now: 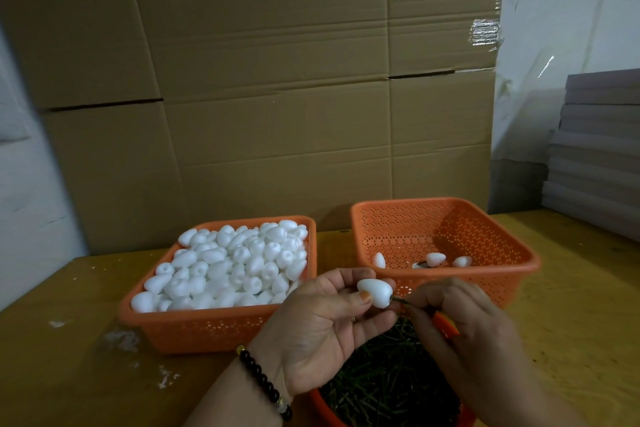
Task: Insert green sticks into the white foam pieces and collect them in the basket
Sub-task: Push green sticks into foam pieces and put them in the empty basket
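Left hand (325,319) pinches white egg-shaped foam piece (375,292) above counter's (69,374) near edge. Right hand (460,322) pinches thin green stick (401,302), tip touching foam's wide end. Basket (446,243) behind holds three foam pieces.

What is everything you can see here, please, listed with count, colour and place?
Foam pieces: many, white, heaped in left basket.
Right basket: one, orange; about four white pieces inside.
Near container: one, orange, bottom edge, holding green sticks.
Cardboard: brown, behind baskets.
Table: wooden, white crumbs on it.
Grey boards: stacked, far right.
Held foam piece: one, white.
Bracelet: black beads, left wrist.
Left hand: holds foam piece.
Right hand: pinches stick at foam.
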Demonstrator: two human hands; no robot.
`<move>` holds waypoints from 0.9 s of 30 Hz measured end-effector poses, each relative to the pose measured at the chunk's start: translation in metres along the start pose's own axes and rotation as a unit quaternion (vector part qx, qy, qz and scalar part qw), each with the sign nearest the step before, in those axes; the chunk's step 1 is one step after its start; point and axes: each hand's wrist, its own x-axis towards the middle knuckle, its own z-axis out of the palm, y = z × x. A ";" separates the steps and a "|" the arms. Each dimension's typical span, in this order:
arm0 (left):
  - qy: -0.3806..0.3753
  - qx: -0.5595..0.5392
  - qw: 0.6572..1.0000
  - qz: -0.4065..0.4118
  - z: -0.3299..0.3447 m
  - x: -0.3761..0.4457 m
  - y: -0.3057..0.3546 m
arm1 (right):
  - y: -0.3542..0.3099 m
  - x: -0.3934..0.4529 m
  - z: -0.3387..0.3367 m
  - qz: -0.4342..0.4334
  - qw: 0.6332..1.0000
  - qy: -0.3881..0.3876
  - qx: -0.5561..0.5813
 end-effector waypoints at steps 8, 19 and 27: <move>0.024 -0.001 1.000 0.008 0.003 0.002 -0.004 | 0.003 -0.002 0.001 0.011 1.000 -0.014 0.017; 0.046 0.003 0.999 0.014 0.005 0.003 -0.007 | 0.005 -0.002 0.002 -0.007 0.999 -0.017 0.033; 0.047 -0.001 0.999 0.016 0.003 0.004 -0.008 | 0.005 0.000 0.002 -0.002 0.999 -0.009 0.037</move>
